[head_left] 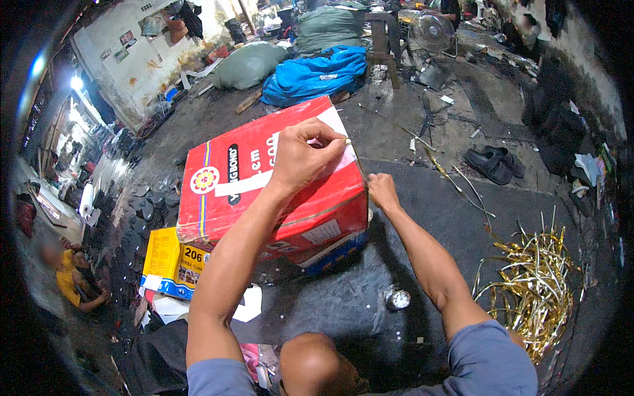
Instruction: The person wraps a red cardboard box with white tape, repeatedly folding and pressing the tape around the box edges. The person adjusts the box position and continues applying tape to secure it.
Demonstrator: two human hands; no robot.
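A big red cardboard box with a flower emblem and white strips stands tilted in front of me. My left hand is over its top near the right end. Thumb and forefinger are pinched together on a tiny gold-white piece at the edge of a pale patch. Beside the box's right edge is my right hand, its fingers curled closed. What those fingers hold, if anything, does not show. Lower right lies a tangled heap of shiny gold strips.
A yellow and blue box stands left of the red one. A small round metal-rimmed object is on the dark mat. Black sandals, a blue tarpaulin bundle and a fan lie farther off. Another person sits at left.
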